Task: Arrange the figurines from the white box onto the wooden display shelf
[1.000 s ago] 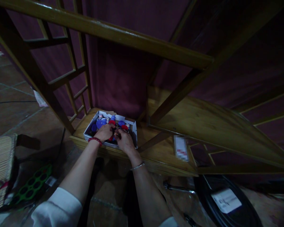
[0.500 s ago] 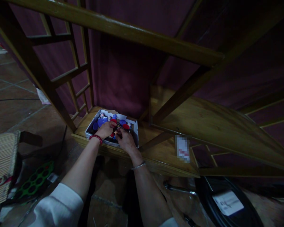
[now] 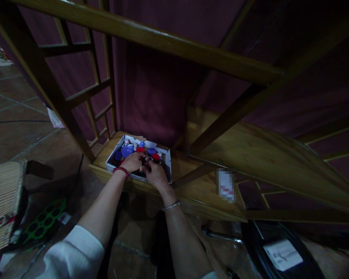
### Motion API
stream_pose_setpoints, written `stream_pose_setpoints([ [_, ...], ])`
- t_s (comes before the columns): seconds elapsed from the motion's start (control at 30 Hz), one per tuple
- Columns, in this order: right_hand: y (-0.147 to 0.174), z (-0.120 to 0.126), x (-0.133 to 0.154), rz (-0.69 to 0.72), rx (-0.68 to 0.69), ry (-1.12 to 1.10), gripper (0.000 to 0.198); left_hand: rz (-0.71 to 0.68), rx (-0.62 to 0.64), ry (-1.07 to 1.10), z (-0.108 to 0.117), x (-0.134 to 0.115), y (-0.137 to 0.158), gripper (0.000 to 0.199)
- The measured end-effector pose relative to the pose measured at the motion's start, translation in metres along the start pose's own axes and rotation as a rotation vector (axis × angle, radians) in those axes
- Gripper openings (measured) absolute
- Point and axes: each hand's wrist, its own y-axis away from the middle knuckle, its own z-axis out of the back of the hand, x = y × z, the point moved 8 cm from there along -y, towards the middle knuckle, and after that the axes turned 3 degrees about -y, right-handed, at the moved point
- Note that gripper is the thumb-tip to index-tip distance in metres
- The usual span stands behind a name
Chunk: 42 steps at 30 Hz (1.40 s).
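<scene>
A shallow white cardboard box [image 3: 168,162] holds small figurines along with blue and red round pieces. Both of my hands reach into its middle. The fingers of my left hand [image 3: 133,162], bent to the right with a red bead bracelet at the wrist, meet around a small dark figurine [image 3: 147,158]. From the other side, my right hand [image 3: 156,174], a silver bangle on its wrist, has its curled fingers on the same figurine. Its details are too dim to make out. Blue pieces [image 3: 127,150] and a red piece [image 3: 156,156] lie close around the fingers.
The box rests on a low wooden shelf [image 3: 192,190] within a wooden lattice frame [image 3: 90,91]. To the right is a slanted board [image 3: 250,151]. A black round seat [image 3: 282,248] stands at lower right, a bamboo-topped stool [image 3: 6,201] at left, beside a green rack [image 3: 43,221].
My hands have shifted slightly within the box, my left fingers drawing back a little from the red piece behind them. The whole view has moved slightly.
</scene>
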Motion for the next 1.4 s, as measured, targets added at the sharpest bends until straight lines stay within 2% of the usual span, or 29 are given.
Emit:
stream_pose_setpoints([
  [0.3, -0.001, -0.006, -0.001, 0.027, 0.013, 0.048, 0.024, 0.018, -0.036, -0.014, 0.004, -0.002, 0.000, 0.036],
  [0.67, -0.001, -0.007, -0.001, 0.030, 0.022, 0.051, 0.027, 0.134, -0.141, -0.197, 0.015, 0.010, 0.002, 0.030],
  [0.97, 0.000, -0.005, 0.002, 0.036, 0.021, 0.062, 0.028, 0.241, -0.328, -0.207, 0.033, 0.021, 0.006, 0.032],
  [1.4, 0.002, -0.005, 0.005, 0.021, 0.048, 0.088, 0.027, 0.243, -0.335, -0.227, 0.034, 0.025, -0.004, 0.038],
])
